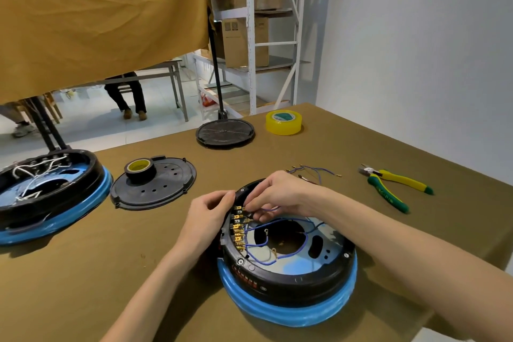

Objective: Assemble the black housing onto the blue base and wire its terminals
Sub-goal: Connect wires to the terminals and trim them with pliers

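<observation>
Two bare hands work at the near centre of the olive-brown cloth-covered surface. Round black plastic housing sits on the ring-shaped blue base, near right of centre. Row of brass terminals runs down the housing's inner left wall. Thin blue wires loop across the open interior, some ending in ring lugs.

Left hand: fingers curled against the housing's outer left rim, beside the terminals; grip closed on the rim edge as far as visible. Right hand: reaches over the far rim, fingertips pinched together on a blue wire end at the upper terminals.

Far right of the housing: a loose bundle of short wires with brass connectors lies on the surface. Further right, green-and-yellow-handled pliers, well apart from the hands.

Left of the hands: flat black round cover plate with holes, a black tape roll with yellow core resting on it. Far left edge: second black housing on blue base with white wires inside. Far centre: black round stand foot; to its right, a yellow tape roll.
</observation>
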`<state>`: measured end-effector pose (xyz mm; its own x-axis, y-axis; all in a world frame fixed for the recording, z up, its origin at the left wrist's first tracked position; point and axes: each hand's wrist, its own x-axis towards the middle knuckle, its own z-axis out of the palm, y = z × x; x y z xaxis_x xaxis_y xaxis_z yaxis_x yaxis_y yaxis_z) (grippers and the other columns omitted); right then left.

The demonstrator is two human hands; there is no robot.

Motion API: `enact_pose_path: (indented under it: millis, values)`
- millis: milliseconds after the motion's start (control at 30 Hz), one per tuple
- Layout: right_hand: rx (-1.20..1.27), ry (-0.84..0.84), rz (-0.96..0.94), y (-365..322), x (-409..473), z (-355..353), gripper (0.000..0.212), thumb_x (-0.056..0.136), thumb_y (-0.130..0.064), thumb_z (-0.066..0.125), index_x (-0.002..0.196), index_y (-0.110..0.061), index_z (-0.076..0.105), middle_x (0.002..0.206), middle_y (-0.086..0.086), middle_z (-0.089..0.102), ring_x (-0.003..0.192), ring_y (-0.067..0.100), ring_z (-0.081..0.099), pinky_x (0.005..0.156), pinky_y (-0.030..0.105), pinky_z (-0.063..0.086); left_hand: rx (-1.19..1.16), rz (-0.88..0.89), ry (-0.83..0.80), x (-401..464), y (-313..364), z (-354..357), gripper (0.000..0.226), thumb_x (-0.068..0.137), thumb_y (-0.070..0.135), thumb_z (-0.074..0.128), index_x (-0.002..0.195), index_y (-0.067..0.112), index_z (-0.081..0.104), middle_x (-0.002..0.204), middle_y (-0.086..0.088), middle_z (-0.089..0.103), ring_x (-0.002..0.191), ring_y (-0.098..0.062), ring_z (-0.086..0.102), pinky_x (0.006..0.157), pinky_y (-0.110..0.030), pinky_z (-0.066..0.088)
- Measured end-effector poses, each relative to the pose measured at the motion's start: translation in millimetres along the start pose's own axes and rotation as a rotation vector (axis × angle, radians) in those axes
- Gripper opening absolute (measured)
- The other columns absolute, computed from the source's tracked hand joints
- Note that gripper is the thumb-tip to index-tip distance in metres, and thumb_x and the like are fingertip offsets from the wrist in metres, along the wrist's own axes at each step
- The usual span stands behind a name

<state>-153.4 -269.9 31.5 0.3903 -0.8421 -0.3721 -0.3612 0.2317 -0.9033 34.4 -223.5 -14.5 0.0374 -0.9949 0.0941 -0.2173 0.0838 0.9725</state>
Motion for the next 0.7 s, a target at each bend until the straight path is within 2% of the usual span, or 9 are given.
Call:
enact_pose_path:
  millis: [200, 400, 700]
  values:
    - [0.032, -0.040, 0.057, 0.4, 4.0, -1.8, 0.014, 0.088, 0.004, 0.075, 0.102, 0.003, 0.077, 0.076, 0.012, 0.075, 0.064, 0.016, 0.072, 0.063, 0.021, 0.059, -0.012, 0.018, 0.012, 2.4, -3.4, 2.6, 0.015, 0.101, 0.031, 0.062, 0.097, 0.035, 0.076, 0.095, 0.016, 0.078, 0.089, 0.001, 0.071, 0.076, -0.023, 0.048]
    - [0.065, -0.072, 0.107, -1.5, 1.8, -3.7, 0.021, 0.091, 0.001, 0.072, 0.111, 0.006, 0.073, 0.075, 0.011, 0.072, 0.063, 0.014, 0.070, 0.061, 0.021, 0.058, -0.054, 0.002, 0.021, 3.8, -4.8, 4.4, 0.015, 0.100, 0.029, 0.063, 0.104, 0.025, 0.078, 0.095, 0.007, 0.080, 0.093, -0.011, 0.074, 0.079, -0.027, 0.052]
    - [0.066, -0.097, 0.084, -0.8, 4.4, 0.0, 0.012, 0.090, 0.002, 0.073, 0.102, 0.003, 0.074, 0.068, 0.011, 0.072, 0.062, 0.015, 0.072, 0.064, 0.023, 0.060, -0.042, 0.026, 0.024, 1.4, -1.7, 4.4, 0.015, 0.101, 0.029, 0.063, 0.095, 0.034, 0.075, 0.092, 0.017, 0.078, 0.086, 0.001, 0.072, 0.074, -0.021, 0.049]
